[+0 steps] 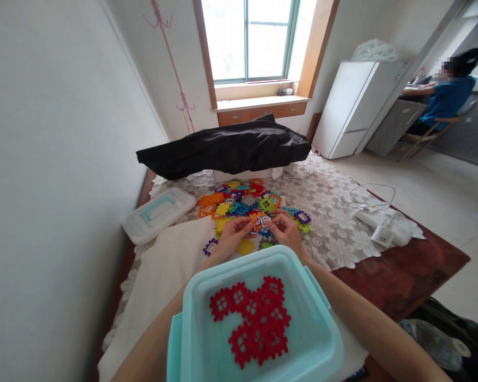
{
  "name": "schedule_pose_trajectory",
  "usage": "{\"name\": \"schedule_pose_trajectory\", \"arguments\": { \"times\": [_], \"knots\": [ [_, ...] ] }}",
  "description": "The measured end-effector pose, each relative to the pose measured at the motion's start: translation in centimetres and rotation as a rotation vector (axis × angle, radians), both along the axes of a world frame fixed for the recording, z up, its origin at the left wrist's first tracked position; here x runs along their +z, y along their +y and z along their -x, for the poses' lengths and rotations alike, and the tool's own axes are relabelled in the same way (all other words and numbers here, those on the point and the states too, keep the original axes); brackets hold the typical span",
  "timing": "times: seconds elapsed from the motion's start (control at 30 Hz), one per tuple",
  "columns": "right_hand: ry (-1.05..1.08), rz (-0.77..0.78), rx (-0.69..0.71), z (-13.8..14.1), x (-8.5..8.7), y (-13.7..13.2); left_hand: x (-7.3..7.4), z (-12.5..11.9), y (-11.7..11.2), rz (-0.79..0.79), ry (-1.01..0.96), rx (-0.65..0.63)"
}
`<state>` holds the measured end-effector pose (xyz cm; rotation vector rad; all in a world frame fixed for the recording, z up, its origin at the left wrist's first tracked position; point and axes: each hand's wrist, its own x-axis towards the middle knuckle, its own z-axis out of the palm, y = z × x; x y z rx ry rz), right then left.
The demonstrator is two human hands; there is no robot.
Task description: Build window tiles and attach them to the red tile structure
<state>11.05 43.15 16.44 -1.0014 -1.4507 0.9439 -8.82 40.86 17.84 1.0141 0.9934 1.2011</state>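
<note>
My left hand (231,233) and my right hand (283,229) meet over the table, fingers pinched on a small cluster of joined orange and white toy tiles (260,220). Just beyond them lies a heap of colourful interlocking plastic tiles (242,204) on a lace tablecloth (334,223). Close to me stands a light-blue plastic box (199,329) with several joined red tiles (255,321) lying flat inside it. A yellow tile (246,246) and a purple tile (210,246) lie loose under my hands.
A clear box lid with a turquoise handle (159,212) lies at the left. A black cloth bundle (227,148) sits at the table's far end. White charger and cables (376,220) lie right. A person in blue (448,98) sits at a desk far right.
</note>
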Motion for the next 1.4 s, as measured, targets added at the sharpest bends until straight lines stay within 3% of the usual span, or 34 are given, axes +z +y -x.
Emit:
{"name": "schedule_pose_trajectory", "arguments": {
  "times": [0.4, 0.93, 1.4],
  "knots": [
    [-0.040, -0.002, 0.016, 0.3, -0.1, -0.2, -0.1, -0.2, -0.1, -0.014, -0.060, -0.067],
    [-0.082, -0.057, -0.026, 0.5, 0.1, -0.5, -0.9, -0.5, 0.1, -0.011, -0.088, -0.059],
    [-0.053, -0.023, -0.056, 1.0, -0.3, -0.7, -0.5, -0.6, -0.1, 0.007, -0.078, -0.049]
  ]
}}
